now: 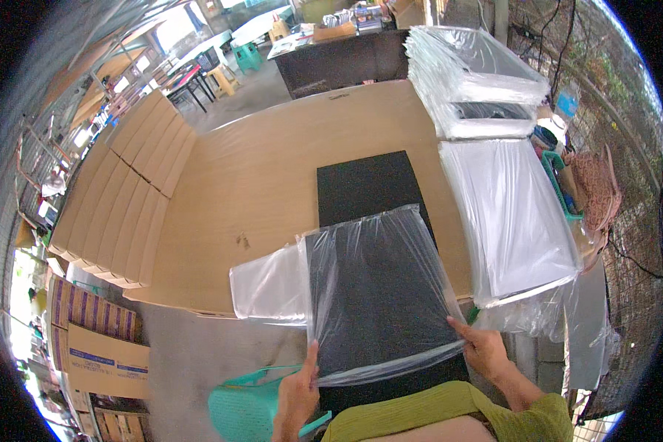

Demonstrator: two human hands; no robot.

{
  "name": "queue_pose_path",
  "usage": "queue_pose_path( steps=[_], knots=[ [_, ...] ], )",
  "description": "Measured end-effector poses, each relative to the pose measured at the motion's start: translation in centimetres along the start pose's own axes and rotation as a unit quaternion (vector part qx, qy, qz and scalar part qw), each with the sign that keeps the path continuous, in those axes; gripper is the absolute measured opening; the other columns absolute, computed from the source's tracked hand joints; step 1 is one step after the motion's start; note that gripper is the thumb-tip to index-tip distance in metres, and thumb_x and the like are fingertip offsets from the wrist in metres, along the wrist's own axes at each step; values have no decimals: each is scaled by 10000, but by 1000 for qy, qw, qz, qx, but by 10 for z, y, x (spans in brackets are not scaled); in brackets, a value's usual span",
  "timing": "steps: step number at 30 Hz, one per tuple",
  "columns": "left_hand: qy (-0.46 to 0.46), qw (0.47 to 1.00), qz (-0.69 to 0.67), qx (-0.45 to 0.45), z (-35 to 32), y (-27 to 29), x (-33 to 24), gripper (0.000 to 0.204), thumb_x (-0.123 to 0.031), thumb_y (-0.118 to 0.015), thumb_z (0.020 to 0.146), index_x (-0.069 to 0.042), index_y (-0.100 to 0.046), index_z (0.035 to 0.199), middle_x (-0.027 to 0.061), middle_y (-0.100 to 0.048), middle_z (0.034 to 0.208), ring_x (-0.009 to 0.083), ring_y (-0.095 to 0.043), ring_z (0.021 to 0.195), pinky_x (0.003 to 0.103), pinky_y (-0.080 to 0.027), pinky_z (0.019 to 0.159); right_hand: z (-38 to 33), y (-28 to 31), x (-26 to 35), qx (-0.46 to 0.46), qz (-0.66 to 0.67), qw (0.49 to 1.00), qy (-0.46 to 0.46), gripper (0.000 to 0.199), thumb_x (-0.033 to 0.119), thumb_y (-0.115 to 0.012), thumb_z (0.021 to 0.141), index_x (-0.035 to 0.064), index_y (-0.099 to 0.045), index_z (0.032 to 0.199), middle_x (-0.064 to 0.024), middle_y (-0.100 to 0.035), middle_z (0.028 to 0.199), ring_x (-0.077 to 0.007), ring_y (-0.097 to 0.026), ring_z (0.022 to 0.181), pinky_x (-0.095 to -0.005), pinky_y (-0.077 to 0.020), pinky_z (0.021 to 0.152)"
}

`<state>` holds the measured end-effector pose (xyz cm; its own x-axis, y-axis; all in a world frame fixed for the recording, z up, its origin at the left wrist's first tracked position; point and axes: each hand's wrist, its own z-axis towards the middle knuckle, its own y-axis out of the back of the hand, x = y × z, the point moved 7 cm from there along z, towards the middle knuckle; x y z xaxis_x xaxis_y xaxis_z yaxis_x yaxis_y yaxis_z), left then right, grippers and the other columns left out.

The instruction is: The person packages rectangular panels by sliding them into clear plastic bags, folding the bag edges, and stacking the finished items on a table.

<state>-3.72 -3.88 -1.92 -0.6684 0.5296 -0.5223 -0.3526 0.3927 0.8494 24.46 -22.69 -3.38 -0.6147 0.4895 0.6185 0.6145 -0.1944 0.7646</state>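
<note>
A clear plastic bag [379, 291] is stretched between my hands in front of my body, over the table's near edge. My left hand [299, 394] grips its left edge low down, thumb pointing up. On the opposite edge my right hand [485, 352] pinches the plastic between thumb and fingers. Black board shows through the film and below its near edge; I cannot tell whether it is inside the bag or under it. Beyond the bag lies a flat black board [368, 184] on the table. Another piece of clear plastic [270, 283] lies to the left of the bag.
On the brown table [243, 177], brown cardboard pieces [118, 202] line the left side. White plastic-wrapped sheets [512, 221] and a taller wrapped stack [471, 74] line the right. Below are a green plastic chair [247, 405] and a carton [107, 361]. A dark desk [346, 62] stands beyond.
</note>
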Motion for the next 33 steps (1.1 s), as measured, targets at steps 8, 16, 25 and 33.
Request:
queue_pose_path(
  steps=[8,16,25,33],
  knots=[
    [131,972,58,188,-27,5,7,484,-152,-499,854,-183,-451,1334,182,-633,922,316,-614,816,404,-474,753,-40,2,7,90,168,980,58,571,-17,-574,726,211,-550,1249,-167,-651,819,-226,-652,683,-328,-511,665],
    [88,946,-180,256,-42,9,-22,406,-166,-476,885,-169,-505,1290,193,-641,951,316,-626,792,385,-488,719,-46,8,6,107,275,955,31,421,-53,-563,739,136,-659,1103,-115,-619,740,-217,-613,670,-293,-479,640],
    [-161,983,-56,-63,14,-15,-51,614,-27,-659,718,-190,-507,1291,154,-630,833,318,-600,687,395,-476,608,-6,111,36,-145,163,963,158,266,23,-603,736,105,-715,963,-77,-524,635,-202,-483,581,-322,-371,514],
    [-377,893,-134,-205,102,-68,-185,529,-60,-698,684,-235,-625,1178,37,-510,948,220,-486,822,332,-419,740,-49,183,-93,-438,128,888,62,228,-46,-498,792,1,-706,874,-38,-569,728,-75,-463,566,-230,-398,535]
  ],
)
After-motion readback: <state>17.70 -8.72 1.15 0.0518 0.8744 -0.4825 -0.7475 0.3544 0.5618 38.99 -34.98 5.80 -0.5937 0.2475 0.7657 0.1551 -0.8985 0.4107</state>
